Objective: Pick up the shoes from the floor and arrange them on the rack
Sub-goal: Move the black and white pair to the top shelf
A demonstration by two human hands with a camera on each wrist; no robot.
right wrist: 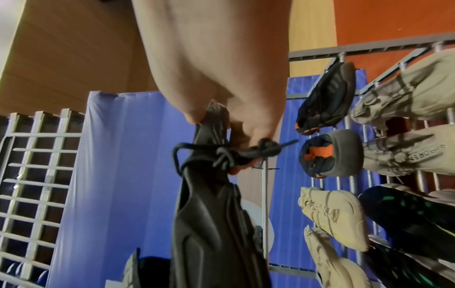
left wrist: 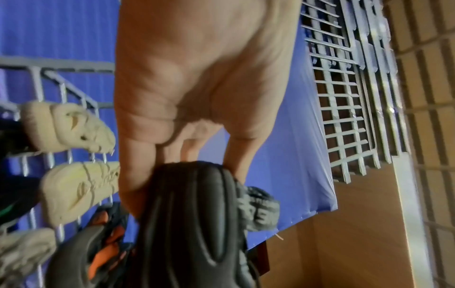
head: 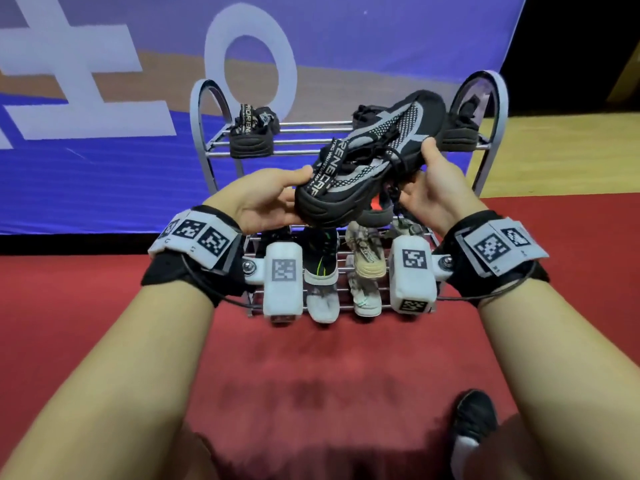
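We hold one black and grey shoe up in the air with both hands, just in front of the rack. Our left hand curls round the heel end. Our right hand curls round the toe end, with the thumb on top. The shoe's long line runs from low on our left to high on our right, so it lies slanted across the rack. The top shelf is right behind it, with a black shoe at each end and an open gap in the middle. We think the shoe must turn to point its toe at the back, then go into that gap.
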